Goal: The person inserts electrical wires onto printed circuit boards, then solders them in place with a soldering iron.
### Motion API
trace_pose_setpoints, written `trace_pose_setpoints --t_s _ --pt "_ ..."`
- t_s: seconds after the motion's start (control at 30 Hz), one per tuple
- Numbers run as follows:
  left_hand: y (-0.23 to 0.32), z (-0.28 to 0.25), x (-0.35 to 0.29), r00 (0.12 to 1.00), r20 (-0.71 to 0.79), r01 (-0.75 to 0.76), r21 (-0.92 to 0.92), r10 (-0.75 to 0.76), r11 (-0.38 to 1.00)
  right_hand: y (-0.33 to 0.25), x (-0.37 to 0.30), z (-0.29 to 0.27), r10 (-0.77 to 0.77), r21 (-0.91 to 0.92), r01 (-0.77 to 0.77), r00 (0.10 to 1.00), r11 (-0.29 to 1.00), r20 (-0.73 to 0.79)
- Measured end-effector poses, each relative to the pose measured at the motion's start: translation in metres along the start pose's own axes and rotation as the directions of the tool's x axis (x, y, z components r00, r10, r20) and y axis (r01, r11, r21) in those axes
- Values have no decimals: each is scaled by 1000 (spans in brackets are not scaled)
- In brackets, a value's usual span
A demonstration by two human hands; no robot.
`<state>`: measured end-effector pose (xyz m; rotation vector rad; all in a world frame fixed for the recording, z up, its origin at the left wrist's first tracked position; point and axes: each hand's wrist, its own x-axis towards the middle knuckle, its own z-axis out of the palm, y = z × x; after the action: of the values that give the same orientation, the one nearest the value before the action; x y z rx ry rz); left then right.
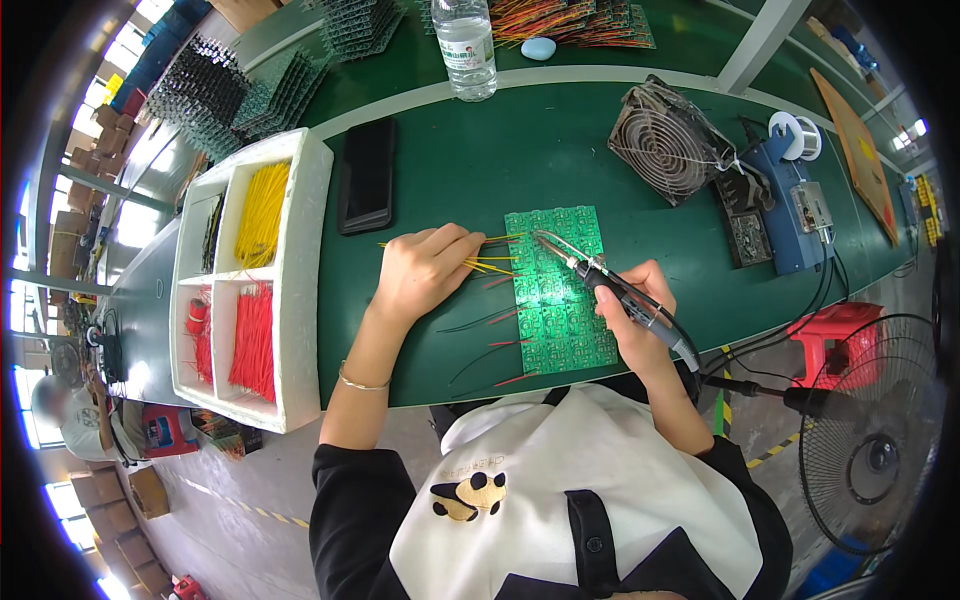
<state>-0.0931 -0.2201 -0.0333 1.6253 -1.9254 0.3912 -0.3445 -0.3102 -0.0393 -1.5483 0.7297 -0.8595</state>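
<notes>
A green circuit board panel (pixel 562 300), made up of many small boards, lies on the table in front of me. My left hand (pixel 420 268) is at its left side, fingers pinched on several thin yellow wires (pixel 488 267) whose ends reach the panel's upper left edge. From the right, my right hand (pixel 640 345) grips a soldering iron (pixel 618 287) with a metal guide along its shaft. The iron's tip is over the panel's top part, close to a yellow wire end; contact cannot be made out. Red and black wires (pixel 505 315) stick out from the panel's left edge lower down.
A white foam box (pixel 312 270) with yellow, red and black wires stands left. Beyond my left hand lies a black phone (pixel 367 175). A water bottle (pixel 466 50) stands at the back. A fan (pixel 665 140) and blue soldering unit (pixel 785 200) with a solder spool (pixel 795 135) are right.
</notes>
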Motion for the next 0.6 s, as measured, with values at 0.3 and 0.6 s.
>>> trace_pose_setpoints --t_s 0.3,0.6 --pt "7 -7 2 999 18 39 47 -40 998 2 -1 0 -26 -8 26 1000 1000 -14" --pt "39 -24 7 970 29 239 -313 -243 919 6 -5 -2 -66 80 78 988 994 -137"
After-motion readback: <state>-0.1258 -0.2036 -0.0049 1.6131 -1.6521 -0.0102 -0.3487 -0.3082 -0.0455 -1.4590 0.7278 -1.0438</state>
